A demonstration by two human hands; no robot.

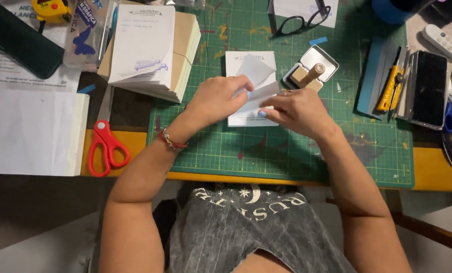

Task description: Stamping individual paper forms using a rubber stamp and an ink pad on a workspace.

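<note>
— Two hands on one sheet, then. Our left hand has its fingers pinched shut on the upper fold of the white paper sheet, and our right hand is closed over its lower right edge, thumb pressing the flap down.

— And the sheet lies where?

— On the green cutting mat, in the middle, just left of the open ink pad tin with the wooden stamp standing in it.

— That tin worries us. We judge that our right wrist, so near it, could tip the stamp or drag ink onto the paper.

— Agreed. The fold might also go crooked, we think, if the two pinches pull unevenly, since the flap is half lifted.

— The red scissors and the stack of paper pads sit well apart on the left; we see little risk there.
</note>
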